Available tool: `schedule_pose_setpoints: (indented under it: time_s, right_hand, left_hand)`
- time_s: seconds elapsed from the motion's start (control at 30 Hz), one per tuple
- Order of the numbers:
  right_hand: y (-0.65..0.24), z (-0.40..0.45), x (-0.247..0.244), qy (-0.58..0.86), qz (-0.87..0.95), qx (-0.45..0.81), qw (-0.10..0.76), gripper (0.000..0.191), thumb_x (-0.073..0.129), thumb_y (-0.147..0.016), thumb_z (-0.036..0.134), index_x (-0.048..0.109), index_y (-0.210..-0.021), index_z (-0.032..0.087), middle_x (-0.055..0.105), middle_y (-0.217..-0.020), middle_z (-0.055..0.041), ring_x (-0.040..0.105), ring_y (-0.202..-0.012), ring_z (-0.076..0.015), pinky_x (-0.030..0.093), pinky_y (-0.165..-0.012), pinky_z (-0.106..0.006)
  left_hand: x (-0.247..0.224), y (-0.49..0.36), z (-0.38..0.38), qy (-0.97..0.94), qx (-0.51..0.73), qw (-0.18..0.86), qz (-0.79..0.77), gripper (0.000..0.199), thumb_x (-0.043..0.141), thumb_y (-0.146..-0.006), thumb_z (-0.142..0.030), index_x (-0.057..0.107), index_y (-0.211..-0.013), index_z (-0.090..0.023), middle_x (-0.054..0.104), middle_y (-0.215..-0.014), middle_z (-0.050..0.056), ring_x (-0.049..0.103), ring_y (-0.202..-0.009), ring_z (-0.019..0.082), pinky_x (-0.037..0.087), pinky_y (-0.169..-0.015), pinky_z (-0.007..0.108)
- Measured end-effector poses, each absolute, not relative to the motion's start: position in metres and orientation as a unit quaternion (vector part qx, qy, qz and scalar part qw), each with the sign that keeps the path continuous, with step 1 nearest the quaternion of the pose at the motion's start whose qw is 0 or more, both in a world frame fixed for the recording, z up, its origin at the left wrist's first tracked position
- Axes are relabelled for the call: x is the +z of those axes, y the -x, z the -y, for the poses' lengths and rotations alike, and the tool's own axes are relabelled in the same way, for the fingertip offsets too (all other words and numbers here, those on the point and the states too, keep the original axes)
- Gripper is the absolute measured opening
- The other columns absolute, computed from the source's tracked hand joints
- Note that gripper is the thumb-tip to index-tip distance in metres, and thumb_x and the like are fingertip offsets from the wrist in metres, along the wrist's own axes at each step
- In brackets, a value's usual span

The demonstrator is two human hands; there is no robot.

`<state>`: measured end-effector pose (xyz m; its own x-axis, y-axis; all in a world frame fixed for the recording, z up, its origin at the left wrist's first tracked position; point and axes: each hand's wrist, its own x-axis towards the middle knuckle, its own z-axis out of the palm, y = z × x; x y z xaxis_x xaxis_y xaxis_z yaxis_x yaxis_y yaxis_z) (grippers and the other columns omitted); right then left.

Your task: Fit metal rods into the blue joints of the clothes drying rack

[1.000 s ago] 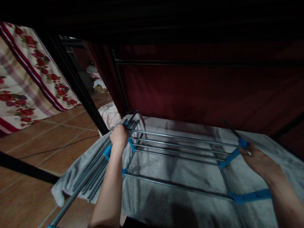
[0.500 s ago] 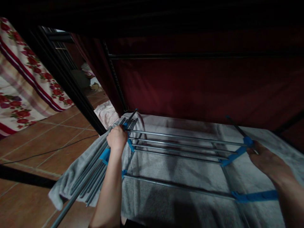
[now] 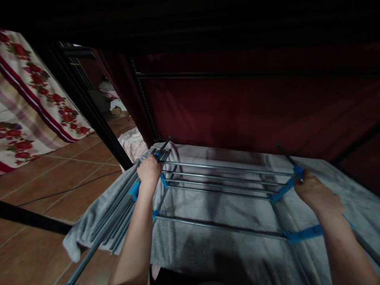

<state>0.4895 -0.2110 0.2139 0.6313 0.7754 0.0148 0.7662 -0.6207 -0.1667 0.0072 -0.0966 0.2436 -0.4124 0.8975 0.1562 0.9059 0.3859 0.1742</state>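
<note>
A rack of grey metal tubes [image 3: 225, 194] with blue plastic joints stands across a grey blanket. My left hand [image 3: 149, 169] is closed round its left end, at the upper blue joint. At the opposite end my right hand [image 3: 319, 196] grips the rack beside the right upper blue joint [image 3: 298, 171]; its fingertips are partly hidden. Several parallel metal tubes [image 3: 114, 217] with a blue plastic piece [image 3: 134, 191] lie left of my left forearm. A blue bracket [image 3: 304, 233] extends to the right from the lower tube, below my right forearm.
The grey blanket [image 3: 202, 253] covers the surface under the rack. Behind it hangs a dark red curtain [image 3: 237, 114] with a black metal bar [image 3: 252, 74]. A black post [image 3: 97, 126] stands at left, near a floral cloth [image 3: 35, 107] and a cable [image 3: 68, 189] on the tiled floor.
My right hand and the rack's right end have shifted left in view. The left hand has moved slightly right and stays on the rack.
</note>
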Motion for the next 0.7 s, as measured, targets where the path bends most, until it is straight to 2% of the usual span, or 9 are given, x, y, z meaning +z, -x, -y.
schedule_pose_setpoints:
  time_s: [0.13,0.27,0.4,0.7]
  right_hand:
    - [-0.494,0.209,0.212,0.895,0.436,0.027,0.094,0.063,0.014,-0.099,0.053,0.044,-0.142,0.017,0.058,-0.137,-0.0262,0.056,-0.13,-0.0463,0.049,-0.1,-0.06]
    - [-0.502,0.205,0.212,0.888,0.451,0.036,0.088,0.063,0.016,-0.099,0.051,0.045,-0.141,0.014,0.054,-0.141,-0.029,0.058,-0.127,-0.0466,0.049,-0.097,-0.059]
    - [-0.51,0.196,0.215,0.883,0.46,0.048,0.082,0.058,0.021,-0.099,0.048,0.046,-0.139,0.015,0.056,-0.14,-0.0277,0.06,-0.126,-0.0417,0.05,-0.096,-0.051]
    - [-0.523,0.167,0.219,0.869,0.489,0.037,0.059,0.053,0.025,-0.1,0.034,0.056,-0.131,0.005,0.067,-0.123,-0.0302,0.064,-0.121,-0.0371,0.049,-0.093,-0.04]
  left_hand:
    - [0.249,-0.009,0.094,0.543,-0.121,-0.002,0.831,0.038,0.041,-0.092,-0.016,0.06,-0.124,-0.007,0.069,-0.119,0.028,0.068,-0.114,0.037,0.052,-0.089,0.044]
    - [0.253,-0.009,0.091,0.542,-0.124,-0.017,0.831,0.037,0.041,-0.093,-0.016,0.064,-0.122,-0.01,0.068,-0.125,0.026,0.066,-0.119,0.037,0.052,-0.092,0.044]
    - [0.255,-0.009,0.087,0.548,-0.133,-0.025,0.825,0.035,0.046,-0.091,-0.017,0.066,-0.119,-0.009,0.068,-0.126,0.026,0.064,-0.122,0.038,0.051,-0.093,0.042]
    - [0.249,-0.006,0.069,0.545,-0.141,-0.015,0.826,0.04,0.044,-0.097,-0.032,0.068,-0.119,-0.01,0.068,-0.125,0.026,0.066,-0.117,0.038,0.051,-0.09,0.043]
